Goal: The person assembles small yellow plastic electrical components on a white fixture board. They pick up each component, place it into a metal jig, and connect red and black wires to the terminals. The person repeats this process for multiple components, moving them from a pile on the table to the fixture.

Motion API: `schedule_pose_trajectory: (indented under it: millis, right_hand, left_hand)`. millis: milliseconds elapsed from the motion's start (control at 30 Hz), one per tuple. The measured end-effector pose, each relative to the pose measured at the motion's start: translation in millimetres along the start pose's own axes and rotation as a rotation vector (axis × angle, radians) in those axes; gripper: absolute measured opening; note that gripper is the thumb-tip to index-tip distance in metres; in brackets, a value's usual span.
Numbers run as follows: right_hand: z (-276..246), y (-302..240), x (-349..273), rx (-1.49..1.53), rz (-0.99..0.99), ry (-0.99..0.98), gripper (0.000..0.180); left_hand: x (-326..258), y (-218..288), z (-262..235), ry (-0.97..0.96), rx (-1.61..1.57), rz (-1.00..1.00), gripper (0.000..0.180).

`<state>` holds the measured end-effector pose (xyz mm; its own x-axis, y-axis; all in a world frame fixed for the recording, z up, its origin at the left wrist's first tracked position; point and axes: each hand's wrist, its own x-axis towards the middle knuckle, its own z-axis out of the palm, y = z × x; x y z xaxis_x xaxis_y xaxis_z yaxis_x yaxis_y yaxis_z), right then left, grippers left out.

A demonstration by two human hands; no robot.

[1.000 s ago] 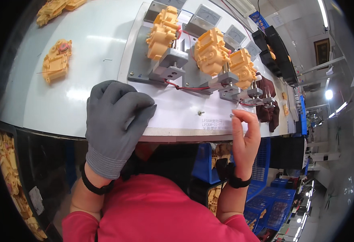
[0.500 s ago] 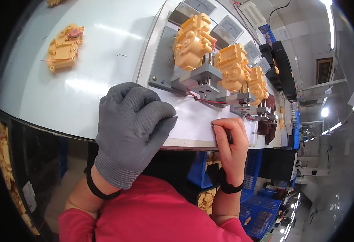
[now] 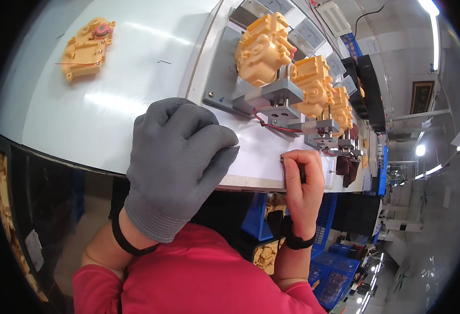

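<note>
While the person leans over the white workbench [image 3: 109,110], the left hand [image 3: 180,157], in a grey knit glove, lies knuckles-up on the near edge of the bench, its fingers curled down onto a white sheet [image 3: 261,157] and pressing it flat; it grips nothing that I can see. A black band sits on that wrist below the glove cuff. The right hand [image 3: 303,180] is bare and clenched into a loose fist round a small dark pen-like tool [image 3: 301,171], thumb side towards the bench, the tool's tip resting at the sheet's near edge. A black strap circles this wrist too.

Just beyond the hands, a row of grey metal fixtures [image 3: 272,99] stands on a grey plate, each carrying a yellow-orange plastic housing [image 3: 264,49]; red and black wires [image 3: 272,125] loop out under the nearest one. Another yellow-orange housing [image 3: 86,49] lies alone, far off on the bench's left.

Under the bench edge, blue plastic crates [image 3: 334,261] sit stacked; one by the right forearm holds more yellow-orange parts [image 3: 266,256]. At the left rim, a dark bin holds similar parts, though blurred.

Behind the fixtures, small pale square gauges [image 3: 272,8] stand in a row, and a framed dark sign [image 3: 422,97] hangs on the far wall.
</note>
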<state>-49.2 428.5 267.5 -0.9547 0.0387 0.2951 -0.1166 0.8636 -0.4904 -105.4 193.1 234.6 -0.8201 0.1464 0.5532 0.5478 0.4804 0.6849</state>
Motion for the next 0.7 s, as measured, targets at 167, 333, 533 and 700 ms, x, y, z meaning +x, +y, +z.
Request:
schedule_pose_trajectory:
  millis: [167, 333, 533, 700]
  right_hand:
    - [0.7, 0.4, -0.1, 0.01, -0.015, 0.01, 0.007]
    - [2.5, 0.9, -1.5, 0.006, -0.016, 0.029, 0.008]
    - [3.2, 1.5, -2.0, -0.02, -0.029, 0.039, 0.008]
    - [5.9, 2.3, -1.4, -0.019, -0.043, 0.056, 0.007]
  left_hand:
    - [-0.8, 0.4, -0.7, -0.003, 0.021, 0.01, 0.011]
    - [-0.9, 0.3, -0.1, -0.006, 0.034, 0.004, 0.011]
    - [-1.2, 1.9, -0.4, -0.015, 0.034, -0.01, 0.012]
    - [-2.3, 1.4, -3.2, -0.034, 0.021, -0.032, 0.013]
